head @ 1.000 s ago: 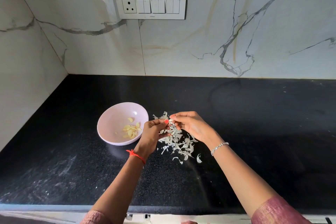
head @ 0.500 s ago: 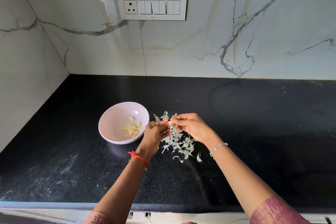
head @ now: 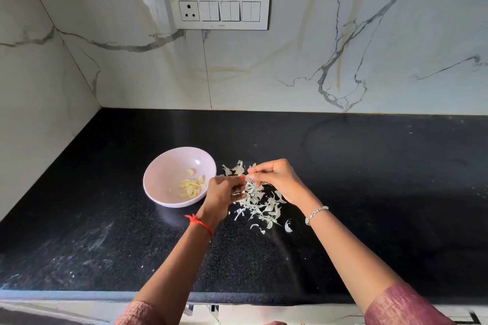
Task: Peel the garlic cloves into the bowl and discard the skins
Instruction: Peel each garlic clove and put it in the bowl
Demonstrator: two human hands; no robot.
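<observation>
My left hand (head: 224,192) and right hand (head: 277,179) both pinch one small pale garlic clove (head: 247,178) between curled fingertips, just right of the bowl (head: 158,166) and above the skins (head: 260,206). How much skin remains on it is too small to tell. I judge the clove light, firm and slippery once bare: grip it at the ends and tear the skin from the tip. The skins are papery and brittle and will drift easily; they lie heaped right of the bowl on the black countertop (head: 369,192). Peeled cloves (head: 191,186) lie inside the bowl, toward its right side. Behind the bowl, the switch plate (head: 219,10) on the wall carries a small mark, unreadable. No other writing shows.
</observation>
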